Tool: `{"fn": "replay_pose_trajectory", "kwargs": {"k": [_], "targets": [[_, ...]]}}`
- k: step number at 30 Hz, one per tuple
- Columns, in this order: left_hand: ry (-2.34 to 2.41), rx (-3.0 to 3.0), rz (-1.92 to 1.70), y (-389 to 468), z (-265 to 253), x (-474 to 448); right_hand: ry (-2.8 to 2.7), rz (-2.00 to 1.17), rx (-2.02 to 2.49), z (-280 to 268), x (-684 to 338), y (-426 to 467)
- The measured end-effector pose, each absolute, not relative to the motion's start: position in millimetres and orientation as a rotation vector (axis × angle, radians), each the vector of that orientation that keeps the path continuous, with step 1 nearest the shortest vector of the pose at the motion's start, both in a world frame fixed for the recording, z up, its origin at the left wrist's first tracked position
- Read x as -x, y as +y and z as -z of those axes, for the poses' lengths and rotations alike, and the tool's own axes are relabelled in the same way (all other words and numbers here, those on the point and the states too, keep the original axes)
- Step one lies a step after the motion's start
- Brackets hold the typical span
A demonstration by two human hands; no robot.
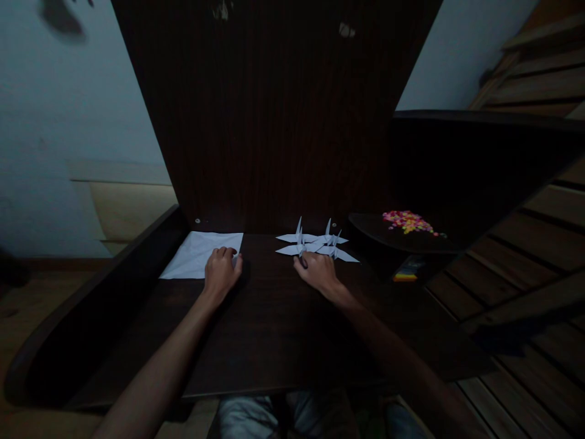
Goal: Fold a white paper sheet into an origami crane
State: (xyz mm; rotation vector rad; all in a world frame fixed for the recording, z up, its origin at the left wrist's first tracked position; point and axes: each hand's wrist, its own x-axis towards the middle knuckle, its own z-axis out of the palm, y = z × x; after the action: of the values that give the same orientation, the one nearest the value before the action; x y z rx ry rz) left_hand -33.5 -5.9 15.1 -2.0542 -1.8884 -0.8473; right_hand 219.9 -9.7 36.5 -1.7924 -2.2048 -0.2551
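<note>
My left hand (222,271) rests over the right part of a white paper sheet (187,256), its fingers loosely bent and its thumb apart from them. It grips nothing that I can see. Just in front of the folded white paper cranes (315,240), my right hand (319,269) lies on the dark wooden surface. Its fingers are curled, with a dark gap by the thumb, and no held thing shows. Several cranes stand close together in two rows, with pointed tips upright and wings spread sideways. My right hand partly covers the nearest ones.
A pile of small colourful pieces (409,222) lies on a raised dark shelf (411,245) at right. Below it stands a small item with a rainbow-coloured edge (404,277). A tall dark panel (283,110) closes the back; a raised side board (105,292) borders the left.
</note>
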Motion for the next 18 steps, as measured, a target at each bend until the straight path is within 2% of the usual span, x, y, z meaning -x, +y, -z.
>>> {"fn": "replay_pose_trajectory", "kwargs": {"k": [10, 18], "targets": [[-2.275, 1.932, 0.37, -5.0, -20.1, 50.1, -2.339, 0.031, 1.543, 3.8, -188.2, -32.1], [-2.359, 1.989, 0.287, -3.6, -21.8, 50.2, -2.263, -0.053, 1.554, 9.5, -195.6, -33.4]]}}
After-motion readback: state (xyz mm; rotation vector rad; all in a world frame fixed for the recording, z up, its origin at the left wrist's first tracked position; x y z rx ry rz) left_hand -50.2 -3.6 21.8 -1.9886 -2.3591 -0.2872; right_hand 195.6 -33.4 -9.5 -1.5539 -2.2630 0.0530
